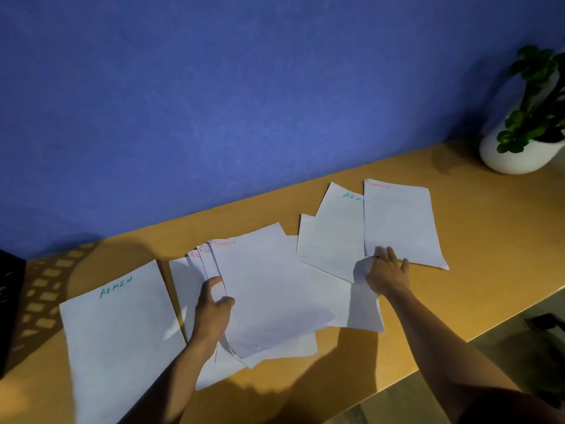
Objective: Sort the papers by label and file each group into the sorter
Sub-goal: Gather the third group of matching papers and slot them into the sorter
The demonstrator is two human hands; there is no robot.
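Sorting was mid-way, nothing filed. Left hand (214, 313) pinched a stack of Finance sheets (269, 289); an Admin sheet (122, 335) lay just left of that grip. Right hand (386, 270) pressed flat, fingers spread, on another Finance sheet (400, 221). Dark object (9, 307) far left, probably the sorter.

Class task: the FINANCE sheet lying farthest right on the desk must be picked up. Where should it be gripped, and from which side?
Probably at the near bottom edge of the FINANCE sheet, coming from the person's side. It lies flat on the desk, so slide a corner up, then pinch it. The right hand already rests there, fingers on the paper.
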